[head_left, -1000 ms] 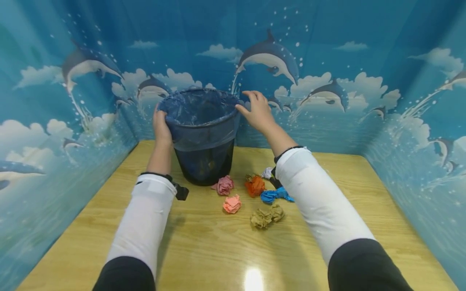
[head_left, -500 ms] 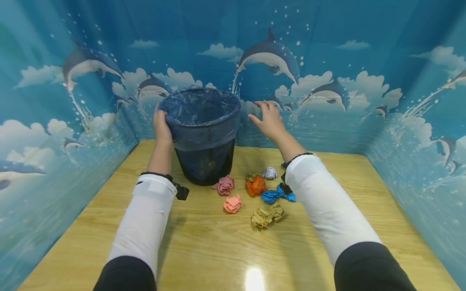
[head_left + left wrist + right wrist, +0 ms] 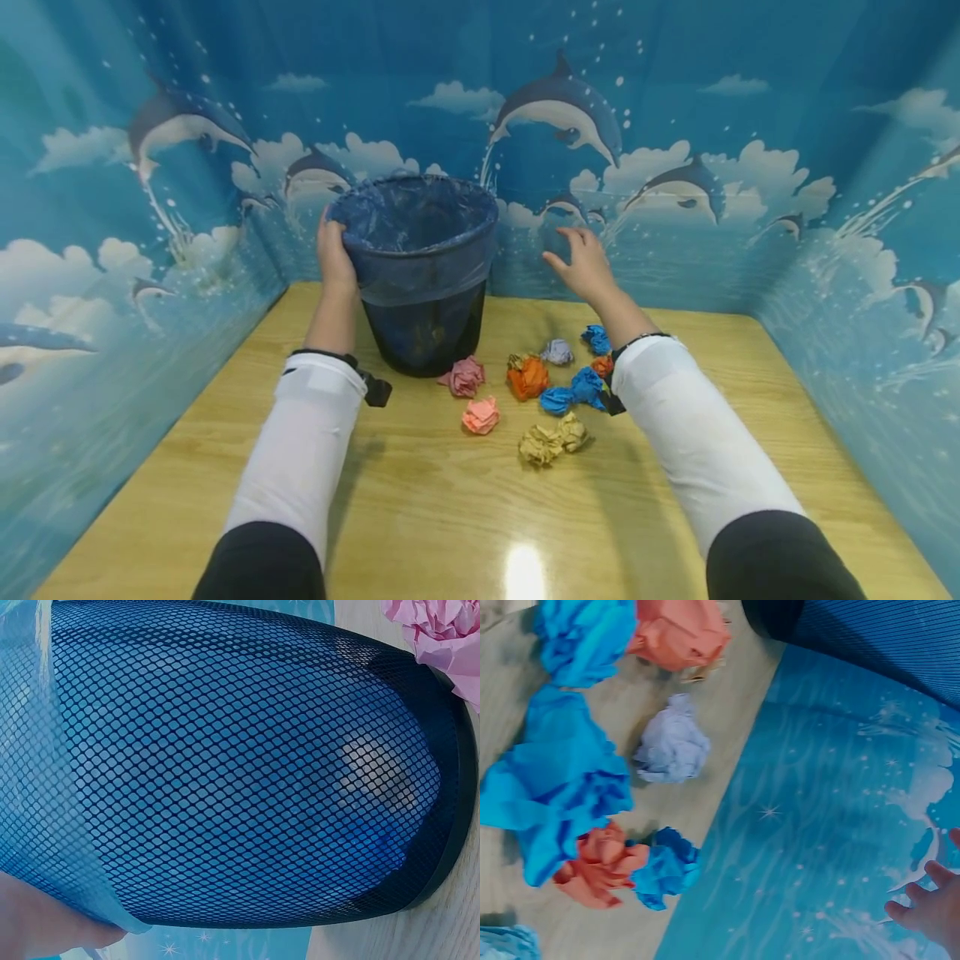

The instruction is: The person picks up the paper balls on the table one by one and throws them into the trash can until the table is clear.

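Observation:
A black mesh wastebasket (image 3: 427,325) with a translucent blue bag (image 3: 427,279) folded over its rim stands at the back left of the table. My left hand (image 3: 335,258) grips its left side near the rim, thumb at the top edge. Through the mesh in the left wrist view, a pale lump (image 3: 379,772) and something blue show near the bottom. My right hand (image 3: 588,267) is in the air right of the wastebasket, fingers loosely bent and holding nothing. Below it lie crumpled paper balls: a lilac one (image 3: 557,352), a blue one (image 3: 596,339) and an orange one (image 3: 528,378).
More crumpled paper lies on the wooden table (image 3: 420,500): a dusky pink ball (image 3: 465,377) against the wastebasket's base, a salmon one (image 3: 481,416), tan ones (image 3: 551,442) and blue pieces (image 3: 573,392). A dolphin-print curtain (image 3: 675,100) encloses the back and sides.
My right hand has left the wastebasket's right rim and moved right and slightly down, uncovering more paper balls. The left hand stays on the wastebasket.

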{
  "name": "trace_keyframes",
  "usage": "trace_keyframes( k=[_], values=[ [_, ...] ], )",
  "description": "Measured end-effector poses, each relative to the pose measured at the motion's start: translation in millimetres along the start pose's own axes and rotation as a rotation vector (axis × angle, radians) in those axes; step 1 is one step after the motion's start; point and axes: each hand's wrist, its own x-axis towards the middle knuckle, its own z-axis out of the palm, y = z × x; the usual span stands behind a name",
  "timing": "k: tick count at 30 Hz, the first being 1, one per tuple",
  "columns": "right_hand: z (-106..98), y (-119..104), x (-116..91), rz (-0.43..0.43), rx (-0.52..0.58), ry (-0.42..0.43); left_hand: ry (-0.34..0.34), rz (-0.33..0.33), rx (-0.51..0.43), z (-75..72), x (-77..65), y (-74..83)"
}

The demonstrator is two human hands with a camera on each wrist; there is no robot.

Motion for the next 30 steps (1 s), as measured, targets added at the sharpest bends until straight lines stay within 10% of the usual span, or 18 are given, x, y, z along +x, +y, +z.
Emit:
trace_keyframes(
  k=[30],
  values=[
    [46.7,48.3,-29.5,0.023,-0.155,-0.203,-0.001,0.018,0.002,0.2,-0.8,-2.6]
  ],
)
